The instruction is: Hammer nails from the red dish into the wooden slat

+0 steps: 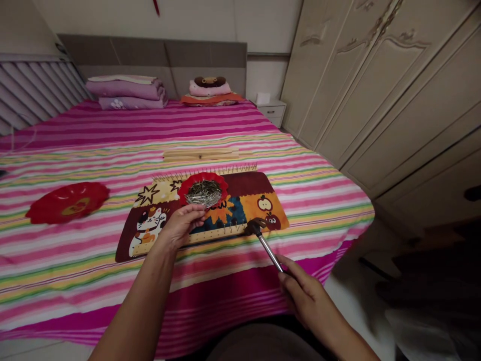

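Note:
My right hand (pixel 306 296) grips a hammer (pixel 268 248) by its metal shaft; the dark head rests over the right end of a wooden strip (pixel 210 234). Several nails stand upright in that strip near the hammer head, and its left part shows small holes or dots. At the near edge of a red scalloped dish (pixel 184 188), my left hand (pixel 186 220) has thumb and fingers pinched together. A heap of loose nails (pixel 205 191) fills the dish. Whatever the left fingertips hold is too small to make out.
Under the dish lies a patterned mat (pixel 248 185). Behind it a second wooden strip (pixel 236 170) bristles with nails, with bare wooden strips (pixel 199 155) beyond. Another red dish (pixel 90 191) sits left on the striped bed. Folded bedding (pixel 128 93) and a wardrobe (pixel 361 75) stand farther off.

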### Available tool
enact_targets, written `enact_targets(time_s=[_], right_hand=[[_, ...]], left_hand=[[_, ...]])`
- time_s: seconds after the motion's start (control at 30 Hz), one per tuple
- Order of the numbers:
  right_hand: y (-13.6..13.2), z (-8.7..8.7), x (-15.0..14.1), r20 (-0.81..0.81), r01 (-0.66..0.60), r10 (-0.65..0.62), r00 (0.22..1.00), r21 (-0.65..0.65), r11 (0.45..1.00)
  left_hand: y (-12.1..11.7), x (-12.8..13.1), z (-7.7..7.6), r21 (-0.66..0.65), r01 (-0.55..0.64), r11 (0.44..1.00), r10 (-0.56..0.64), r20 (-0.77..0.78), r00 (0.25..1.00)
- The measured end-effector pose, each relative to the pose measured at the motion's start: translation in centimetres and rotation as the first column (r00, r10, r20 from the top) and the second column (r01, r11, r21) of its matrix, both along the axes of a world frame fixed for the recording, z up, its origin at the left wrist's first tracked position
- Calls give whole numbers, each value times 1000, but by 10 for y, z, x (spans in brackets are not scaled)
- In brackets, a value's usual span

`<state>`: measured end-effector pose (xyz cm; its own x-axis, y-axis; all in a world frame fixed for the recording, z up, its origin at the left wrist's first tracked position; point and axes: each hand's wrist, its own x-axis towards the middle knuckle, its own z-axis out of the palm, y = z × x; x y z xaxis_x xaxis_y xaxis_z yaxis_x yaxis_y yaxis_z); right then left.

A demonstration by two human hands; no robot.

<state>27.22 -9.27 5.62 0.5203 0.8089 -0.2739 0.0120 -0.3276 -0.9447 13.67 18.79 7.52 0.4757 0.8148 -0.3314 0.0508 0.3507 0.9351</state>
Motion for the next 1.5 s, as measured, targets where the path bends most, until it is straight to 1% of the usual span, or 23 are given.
enact_targets(time_s=[0.07,0.2,0.27,0.4,0.47,0.6,0.77,0.93,1.1,1.2,1.33,1.43,1.5], right_hand=[[0,0,0,6,1,-1,1000,-5,1000],[2,-1,2,21,-16,16,1000,-7,1000],[2,-2,3,30,-33,33,999,-9,999],[2,-3,3,36,-45,46,998,-17,999],[1,-2,3,37,-48,49,998,-15,999],[1,0,1,48,-40,41,998,-17,999],[1,2,1,68,-45,47,997,-30,999],[3,2,0,60,-81,81,995,-16,997],[17,10,-3,140,-164,158,977,32,986],[33,16,-7,200,-209,194,960,57,976],[56,23,-11,264,-248,208,942,131,960],[69,25,-12,304,-283,243,921,94,955],[71,25,-11,287,-296,270,919,49,954]], left_hand=[[-9,1,-5,41,12,999,-11,-27,1000],[-26,3,-16,204,5,979,20,-122,992],[-30,4,-21,219,11,976,18,-133,991],[-32,5,-34,222,50,974,-16,-155,988],[-31,5,-42,258,78,963,-23,-211,977],[-30,6,-52,336,88,938,13,-286,958],[-32,8,-55,380,90,921,33,-306,951],[-35,6,-56,525,175,833,75,-421,904],[-39,6,-57,592,233,772,75,-448,891],[-40,7,-57,600,234,765,79,-448,890],[-43,7,-58,605,214,767,90,-431,898],[-43,6,-59,613,212,761,95,-428,899],[-42,6,-61,614,221,758,91,-434,896]])
